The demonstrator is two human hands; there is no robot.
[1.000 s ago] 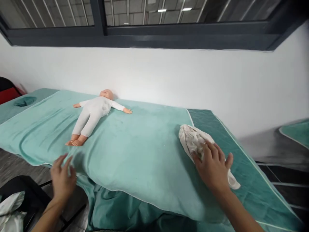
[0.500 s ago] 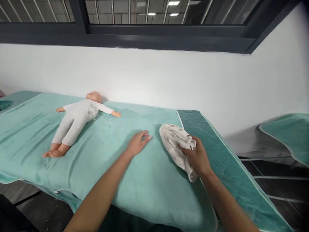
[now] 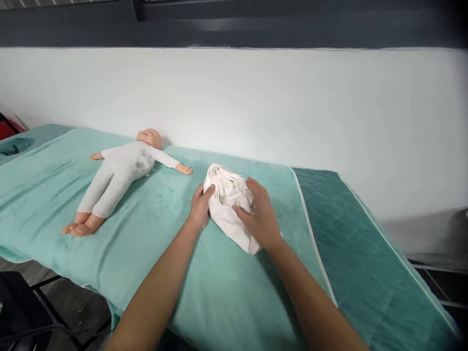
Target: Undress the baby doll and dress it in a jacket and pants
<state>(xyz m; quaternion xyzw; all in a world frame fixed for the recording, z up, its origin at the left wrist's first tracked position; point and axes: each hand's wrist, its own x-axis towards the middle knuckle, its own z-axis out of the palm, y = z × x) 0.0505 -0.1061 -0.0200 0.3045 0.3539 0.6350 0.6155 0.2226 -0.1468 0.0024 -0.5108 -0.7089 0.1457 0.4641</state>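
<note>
A bunched white cloth (image 3: 234,224) with a small print is between my two hands, just over the green blanket; its exact kind cannot be made out in the folds. My left hand (image 3: 200,207) grips its left edge, thumb on top. On the other side, my right hand (image 3: 260,214) has thumb and fingers closed around the right part of the cloth. To the left lies a baby doll (image 3: 126,163) on its back, arms spread, in a white body suit with bare feet. A worn patch shows at its side.
The light green blanket (image 3: 153,258) covers most of the bed, with a darker green quilted cover (image 3: 351,234) at the right. A white wall (image 3: 256,107) runs behind. A black chair (image 3: 22,307) stands at lower left, near something red (image 3: 7,127) further back.
My right hand has carried the cloth leftward, nearer the doll. My left hand, free before, has taken hold of its left edge. The view has tilted down.
</note>
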